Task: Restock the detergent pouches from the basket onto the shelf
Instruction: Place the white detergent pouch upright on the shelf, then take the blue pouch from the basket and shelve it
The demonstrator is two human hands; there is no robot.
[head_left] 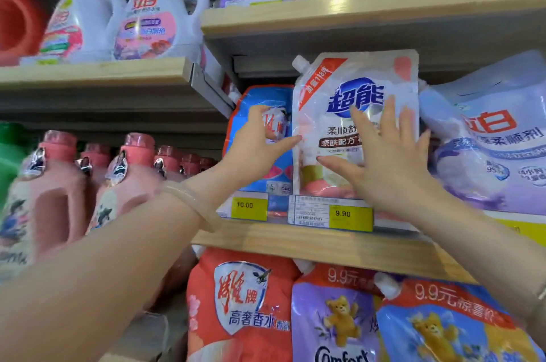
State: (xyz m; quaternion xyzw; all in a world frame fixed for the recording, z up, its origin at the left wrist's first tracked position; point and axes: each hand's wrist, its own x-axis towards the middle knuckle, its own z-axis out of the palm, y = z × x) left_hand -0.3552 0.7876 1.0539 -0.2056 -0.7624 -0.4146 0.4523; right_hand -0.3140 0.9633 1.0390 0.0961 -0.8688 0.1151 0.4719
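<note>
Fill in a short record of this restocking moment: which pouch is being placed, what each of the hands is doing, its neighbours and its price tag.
pouch: white pouch, upright on the middle shelf
left hand: thumb and fingers at the pouch's left edge
right hand: flat, fingers spread on its front
left neighbour: blue pouch
right neighbour: lilac pouch
price tag: 9.90

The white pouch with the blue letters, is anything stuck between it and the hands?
No. The right hand lies flat on the white pouch, and the left hand touches its left edge. The pouch already stands on the shelf between a blue pouch and a lavender one.
</note>
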